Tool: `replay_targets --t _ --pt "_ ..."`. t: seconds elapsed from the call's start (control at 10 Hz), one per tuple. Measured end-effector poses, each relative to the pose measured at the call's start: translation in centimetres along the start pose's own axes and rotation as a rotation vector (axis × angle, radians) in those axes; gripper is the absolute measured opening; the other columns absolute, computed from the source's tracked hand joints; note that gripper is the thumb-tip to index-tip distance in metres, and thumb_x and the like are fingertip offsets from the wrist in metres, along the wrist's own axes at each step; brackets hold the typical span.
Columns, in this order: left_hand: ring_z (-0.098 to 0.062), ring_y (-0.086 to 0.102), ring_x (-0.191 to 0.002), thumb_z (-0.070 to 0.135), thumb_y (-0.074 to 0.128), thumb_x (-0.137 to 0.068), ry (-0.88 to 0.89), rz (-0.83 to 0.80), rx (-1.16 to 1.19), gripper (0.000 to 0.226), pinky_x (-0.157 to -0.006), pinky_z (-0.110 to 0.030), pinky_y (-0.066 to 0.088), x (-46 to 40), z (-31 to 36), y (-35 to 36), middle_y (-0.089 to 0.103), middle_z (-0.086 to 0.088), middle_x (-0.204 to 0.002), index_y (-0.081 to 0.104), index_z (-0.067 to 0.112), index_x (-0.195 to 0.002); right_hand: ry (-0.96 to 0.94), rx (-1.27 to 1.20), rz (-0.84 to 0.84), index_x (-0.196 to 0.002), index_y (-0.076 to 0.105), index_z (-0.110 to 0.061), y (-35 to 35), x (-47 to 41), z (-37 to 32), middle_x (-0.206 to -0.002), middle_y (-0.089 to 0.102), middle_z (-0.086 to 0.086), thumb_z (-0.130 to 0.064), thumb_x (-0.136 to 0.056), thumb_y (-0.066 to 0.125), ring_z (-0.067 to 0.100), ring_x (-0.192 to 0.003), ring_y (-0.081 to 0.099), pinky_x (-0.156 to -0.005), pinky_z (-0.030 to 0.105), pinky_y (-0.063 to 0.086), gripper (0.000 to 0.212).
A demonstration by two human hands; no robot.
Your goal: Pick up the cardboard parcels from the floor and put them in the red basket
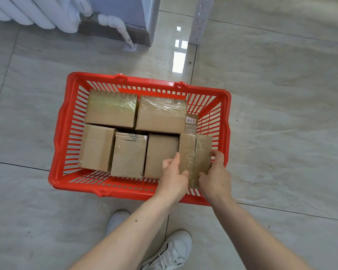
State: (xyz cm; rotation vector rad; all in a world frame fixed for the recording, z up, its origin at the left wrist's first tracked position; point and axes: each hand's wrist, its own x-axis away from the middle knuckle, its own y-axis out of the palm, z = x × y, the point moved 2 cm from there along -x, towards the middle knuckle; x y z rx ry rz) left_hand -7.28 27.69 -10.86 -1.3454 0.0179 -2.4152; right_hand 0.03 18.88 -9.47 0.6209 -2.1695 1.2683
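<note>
Tiled floor (281, 114): pale glossy marble-look tiles with dark grout lines, window glare near the top centre. White radiator (37, 14) at upper left, its pipe (123, 30) running down to the floor beside a grey wall base.

Red basket (61, 133) sits on the floor in front of the person — slatted plastic walls, no handle visible. Inside, cardboard parcels pack the bottom. Back row: a taped parcel at left (111, 108) and a second one wrapped in shiny clear tape (161, 114) just beside it, touching. A small labelled parcel (191, 122) is wedged between that one and the right wall. Front row, left to right: a plain parcel (97, 147), a parcel with tape along its top edge (129, 154), another plain parcel (159, 152), all side by side.

Held parcel (195, 152), with a clear tape strip down its middle, stands at the front right corner of the basket, partly above the rim line. Left hand (174, 176) grips its left edge, thumb on the face; right hand (216, 176) clasps its right edge — both closed on it.

White sneakers: one (174, 250) at bottom centre, the other's toe (117, 219) showing behind the left forearm.
</note>
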Motion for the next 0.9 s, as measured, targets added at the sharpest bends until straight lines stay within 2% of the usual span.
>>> replay_targets --t 0.1,0.2,0.3,0.4,0.5,0.6,0.7,0.8,0.9 --pt "-0.015 0.038 -0.136 0.011 0.047 -0.097 -0.004 -0.019 -0.019 0.063 -0.117 -0.034 0.031 -0.2 -0.3 0.0 0.029 0.003 -0.147 0.023 0.022 -0.154 0.006 0.052 0.015 -0.128 0.034 -0.015 0.7 0.1 0.2 -0.103 0.06 0.007 0.003 -0.086 0.053 0.032 -0.095 0.064 -0.075 0.039 0.05 0.049" --pt "-0.013 0.04 -0.134 0.012 0.045 -0.098 -0.003 -0.04 -0.052 0.063 -0.115 -0.028 0.03 -0.2 -0.7 0.0 0.031 0.003 -0.145 0.022 0.022 -0.155 -0.013 0.139 0.003 -0.126 0.036 -0.011 1.1 0.2 0.5 -0.111 0.062 0.012 -0.001 -0.089 0.055 0.033 -0.098 0.064 -0.076 0.037 0.049 0.043" --pt "-0.014 0.041 -0.131 0.013 0.045 -0.098 0.004 -0.053 -0.089 0.063 -0.116 -0.029 0.028 -0.1 -0.7 -0.3 0.032 0.002 -0.141 0.019 0.022 -0.155 -0.05 0.296 -0.015 -0.138 0.034 -0.005 1.4 0.0 0.4 -0.128 0.056 0.015 -0.004 -0.092 0.053 0.032 -0.109 0.061 -0.087 0.038 0.05 0.05" --pt "-0.015 0.042 -0.13 0.014 0.045 -0.098 0.013 -0.05 -0.107 0.063 -0.115 -0.031 0.03 -0.2 -0.7 -0.5 0.033 0.002 -0.139 0.018 0.022 -0.154 -0.054 0.367 -0.025 -0.145 0.028 -0.003 1.5 -0.1 0.3 -0.136 0.048 0.016 -0.005 -0.093 0.05 0.033 -0.112 0.06 -0.093 0.039 0.049 0.057" --pt "-0.017 0.041 -0.131 0.014 0.044 -0.099 0.018 -0.065 -0.127 0.063 -0.116 -0.034 0.031 -0.3 -0.6 -0.6 0.032 0.0 -0.143 0.017 0.021 -0.155 -0.08 0.333 -0.048 -0.151 0.015 -0.005 1.6 -0.1 0.5 -0.128 0.057 0.018 -0.01 -0.092 0.05 0.033 -0.109 0.062 -0.09 0.044 0.052 0.068" --pt "-0.017 0.037 -0.136 0.017 0.043 -0.099 0.007 -0.088 -0.117 0.063 -0.118 -0.035 0.029 0.0 -0.3 -0.9 0.027 0.002 -0.151 0.015 0.024 -0.155 -0.072 0.285 -0.087 -0.153 0.008 -0.006 1.5 0.4 0.4 -0.134 0.052 0.02 -0.013 -0.093 0.052 0.034 -0.116 0.057 -0.096 0.043 0.048 0.075" --pt "-0.016 0.031 -0.142 0.019 0.043 -0.1 0.012 -0.08 -0.12 0.063 -0.118 -0.032 0.025 1.2 -0.2 -1.9 0.021 0.003 -0.158 0.014 0.023 -0.156 -0.09 0.223 -0.081 -0.151 0.017 -0.005 1.0 1.4 0.2 -0.148 0.037 0.017 -0.006 -0.088 0.055 0.031 -0.133 0.042 -0.108 0.035 0.037 0.074" --pt "-0.014 0.031 -0.143 0.019 0.044 -0.1 -0.003 -0.055 -0.089 0.062 -0.118 -0.033 0.025 3.3 -0.2 -3.8 0.02 0.002 -0.16 0.016 0.023 -0.155 -0.15 0.177 -0.098 -0.15 0.024 -0.01 -0.3 3.2 -0.4 -0.145 0.04 0.012 -0.003 -0.086 0.057 0.027 -0.133 0.042 -0.108 0.031 0.035 0.072" --pt "-0.007 0.042 -0.126 0.018 0.049 -0.098 0.02 0.01 -0.018 0.062 -0.112 -0.027 0.03 5.5 0.0 -6.2 0.03 0.001 -0.156 0.022 0.024 -0.154 -0.135 0.142 -0.069 -0.143 0.036 -0.014 -3.2 4.6 -0.9 -0.138 0.047 0.009 -0.007 -0.086 0.06 0.027 -0.124 0.05 -0.095 0.03 0.04 0.063"
